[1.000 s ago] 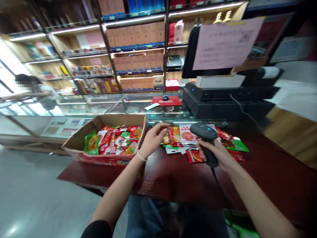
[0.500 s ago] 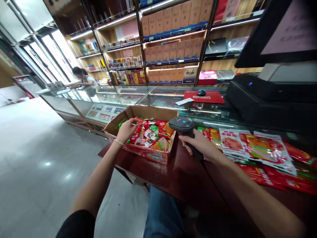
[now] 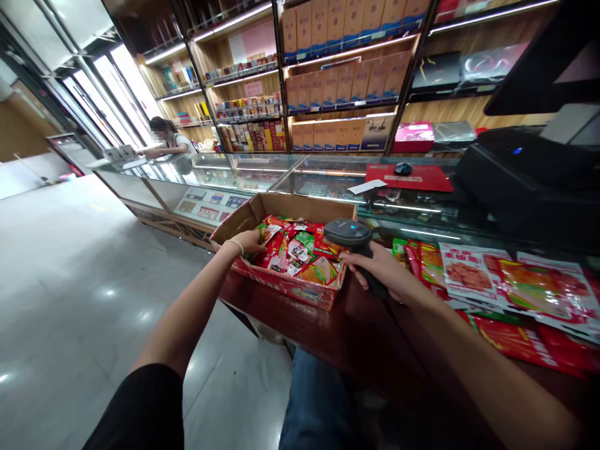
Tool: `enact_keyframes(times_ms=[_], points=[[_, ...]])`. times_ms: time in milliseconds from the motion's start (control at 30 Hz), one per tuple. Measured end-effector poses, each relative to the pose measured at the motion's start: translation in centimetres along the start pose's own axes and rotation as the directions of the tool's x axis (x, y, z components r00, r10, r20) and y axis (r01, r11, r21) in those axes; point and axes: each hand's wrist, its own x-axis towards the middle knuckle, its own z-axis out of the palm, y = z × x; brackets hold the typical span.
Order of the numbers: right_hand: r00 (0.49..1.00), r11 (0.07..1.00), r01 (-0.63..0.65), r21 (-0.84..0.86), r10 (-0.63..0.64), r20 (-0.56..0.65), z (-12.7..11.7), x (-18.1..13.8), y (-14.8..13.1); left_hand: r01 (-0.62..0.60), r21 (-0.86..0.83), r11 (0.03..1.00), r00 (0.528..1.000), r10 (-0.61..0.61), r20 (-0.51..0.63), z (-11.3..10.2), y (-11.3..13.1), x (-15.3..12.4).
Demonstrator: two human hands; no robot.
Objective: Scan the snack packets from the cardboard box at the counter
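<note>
An open cardboard box [image 3: 290, 286] with red printed sides holds a heap of small snack packets [image 3: 299, 251] in red, green and white. My left hand [image 3: 247, 241] reaches over its near left side, fingers curled down at the packets. A green-edged packet shows at those fingertips, which are partly hidden. My right hand [image 3: 387, 270] is wrapped round the handle of a black barcode scanner [image 3: 348, 232]. The scanner's head, lit by a small blue light, is over the box's right end.
Larger snack bags [image 3: 473, 275] lie on the dark red counter [image 3: 300, 325] at right. Behind are a glass display case [image 3: 323, 165], a red mat [image 3: 422, 181] with a mouse [image 3: 403, 169], and a black register [image 3: 520, 181]. A person [image 3: 173, 147] leans on the case far left.
My left hand has gone lower, towards the box's left end, and its fingers now reach among the packets. The right hand still holds the scanner. The whole view has shifted slightly.
</note>
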Motion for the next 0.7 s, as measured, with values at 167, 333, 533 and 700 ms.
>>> enact_keyframes(times_ms=[167, 333, 533, 700], points=[[0.999, 1.000, 0.022, 0.016, -0.022, -0.024, -0.5, -1.0, -0.1, -0.200, -0.377, 0.905, 0.980, 0.189, -0.066, -1.5, 0.8, -1.5], [0.996, 0.997, 0.056, 0.058, -0.052, -0.067, -1.4, -2.4, -0.1, -0.268, -0.541, 0.797, 0.933, 0.074, -0.353, -3.1, 3.9, -2.4], [0.984, 0.997, 0.070, 0.042, -0.062, -0.170, -3.2, -5.0, 0.1, -0.318, -0.916, 0.243, 0.946, 0.019, -0.324, -3.9, 10.4, -2.3], [0.957, 0.993, 0.103, -0.061, -0.115, -0.267, -5.1, -7.4, 0.7, -0.330, -0.940, 0.086, 0.943, 0.070, -0.325, -3.3, 15.3, -2.0]])
